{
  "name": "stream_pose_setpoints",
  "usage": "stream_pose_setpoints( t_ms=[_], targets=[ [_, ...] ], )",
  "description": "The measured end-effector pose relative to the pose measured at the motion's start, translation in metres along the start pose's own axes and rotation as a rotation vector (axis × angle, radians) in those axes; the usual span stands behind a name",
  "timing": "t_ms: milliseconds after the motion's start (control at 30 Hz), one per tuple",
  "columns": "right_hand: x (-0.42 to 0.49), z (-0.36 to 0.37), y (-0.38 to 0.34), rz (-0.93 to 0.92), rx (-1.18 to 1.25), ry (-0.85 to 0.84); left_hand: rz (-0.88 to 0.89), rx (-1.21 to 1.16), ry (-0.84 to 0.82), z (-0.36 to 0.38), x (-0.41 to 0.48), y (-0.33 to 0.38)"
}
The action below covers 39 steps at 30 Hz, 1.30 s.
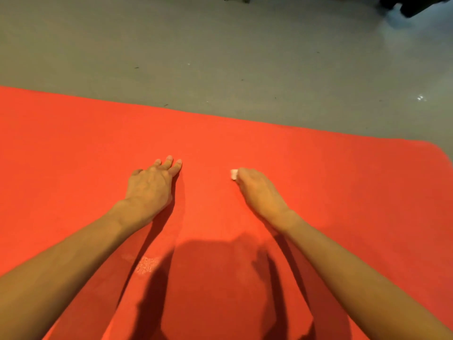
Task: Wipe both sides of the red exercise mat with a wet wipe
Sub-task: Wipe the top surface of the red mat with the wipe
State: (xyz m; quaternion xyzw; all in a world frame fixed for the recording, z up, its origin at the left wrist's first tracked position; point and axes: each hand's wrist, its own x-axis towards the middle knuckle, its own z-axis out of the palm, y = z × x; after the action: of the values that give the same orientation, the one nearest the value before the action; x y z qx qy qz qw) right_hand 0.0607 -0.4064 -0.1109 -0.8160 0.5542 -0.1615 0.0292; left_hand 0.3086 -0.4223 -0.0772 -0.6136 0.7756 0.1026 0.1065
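The red exercise mat [318,173] lies flat on the floor and fills most of the view, its far edge running from upper left down to a rounded corner at the right. My left hand [149,185] rests on the mat with its fingers stretched forward. My right hand [257,190] is on the mat a little to the right, its fingers curled over a small white wet wipe [234,174]; only a corner of the wipe shows beyond the fingertips.
Grey floor [220,57] stretches beyond the mat's far edge. A dark object [416,6] sits at the top right corner. A pale scuffed patch [147,265] marks the mat near my left forearm.
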Motion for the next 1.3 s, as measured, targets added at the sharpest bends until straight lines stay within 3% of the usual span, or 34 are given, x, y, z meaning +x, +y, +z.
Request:
stream_pose_setpoints(
  t_ms=[133, 167, 200, 267, 333, 400, 467, 567, 600, 700, 767, 867, 933, 1033, 1067, 1133, 1233, 1300],
  targets=[
    [-0.011, -0.023, 0.058, 0.795, 0.002, 0.218, 0.053, -0.163, -0.070, 0.001, 0.003, -0.014],
    [-0.011, -0.023, 0.049, 0.867, 0.020, 0.250, 0.062, -0.204, -0.083, 0.001, 0.004, -0.016],
    [-0.011, -0.017, 0.031, 0.806, 0.009, 0.271, 0.071, -0.239, -0.083, 0.001, 0.004, -0.017],
    [-0.020, 0.003, -0.023, 0.468, -0.007, 0.230, 0.084, -0.288, -0.048, 0.005, 0.001, -0.015],
    [-0.045, 0.012, -0.066, 0.081, 0.048, 0.059, 0.091, -0.292, 0.009, 0.013, -0.008, -0.012],
    [-0.065, 0.004, -0.056, -0.121, 0.071, -0.034, 0.107, -0.266, 0.046, 0.021, -0.020, -0.010],
    [-0.068, -0.012, -0.016, 0.093, 0.019, 0.035, 0.131, -0.242, 0.072, 0.026, -0.029, -0.012],
    [-0.062, -0.031, 0.021, 0.720, 0.005, 0.150, 0.158, -0.219, 0.118, 0.028, -0.040, -0.016],
    [-0.059, -0.029, 0.010, 0.749, 0.001, 0.173, 0.161, -0.210, 0.133, 0.027, -0.043, -0.016],
    [-0.069, 0.002, -0.058, 0.283, -0.040, 0.180, 0.150, -0.185, 0.144, 0.021, -0.047, -0.011],
    [-0.089, 0.010, -0.102, -0.051, 0.018, 0.060, 0.148, -0.182, 0.136, 0.021, -0.049, -0.009],
    [-0.098, -0.003, -0.103, -0.254, 0.037, -0.043, 0.158, -0.218, 0.136, 0.027, -0.053, -0.012],
    [-0.089, -0.005, -0.072, -0.143, 0.030, 0.045, 0.177, -0.218, 0.158, 0.029, -0.056, -0.016],
    [-0.066, -0.009, -0.042, 0.457, -0.005, 0.222, 0.182, -0.182, 0.190, 0.029, -0.065, -0.019],
    [-0.065, -0.006, -0.050, 0.530, 0.012, 0.236, 0.176, -0.170, 0.192, 0.028, -0.067, -0.018],
    [-0.074, 0.012, -0.086, 0.298, 0.065, 0.198, 0.167, -0.167, 0.179, 0.026, -0.070, -0.019],
    [-0.104, 0.016, -0.141, -0.358, 0.218, -0.126, 0.182, -0.198, 0.185, 0.025, -0.075, -0.027],
    [-0.091, 0.007, -0.130, -0.461, 0.181, -0.182, 0.178, -0.210, 0.209, 0.024, -0.079, -0.034]
  ],
)
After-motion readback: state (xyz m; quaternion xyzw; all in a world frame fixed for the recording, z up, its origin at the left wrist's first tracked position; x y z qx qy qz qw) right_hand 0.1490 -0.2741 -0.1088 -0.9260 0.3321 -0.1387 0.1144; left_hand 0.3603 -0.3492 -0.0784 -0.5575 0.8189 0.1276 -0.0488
